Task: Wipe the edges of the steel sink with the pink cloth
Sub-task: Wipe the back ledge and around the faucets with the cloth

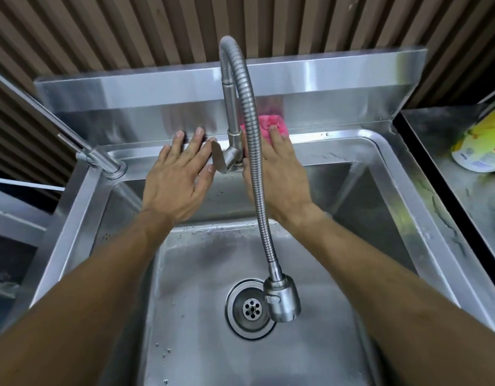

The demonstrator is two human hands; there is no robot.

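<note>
Head view looks straight down into a steel sink with a raised back panel, set against a wall of brown vertical slats. Water drops lie on the basin floor around the round drain. A tap stands on the back edge at the middle; its ribbed flexible hose arches forward and ends in a spray head hanging just beside the drain. A second steel tap stands at the back left corner. To the right, a separate steel counter carries a yellow-green bottle lying tilted. Left hand: fingers straight and spread wide, holding nothing, fingertips on the back edge just left of the tap. Right hand: fingers extended flat, pressing the pink cloth onto the back edge just right of the tap, against the back panel. The hose crosses in front of this hand, hiding part of it.
</note>
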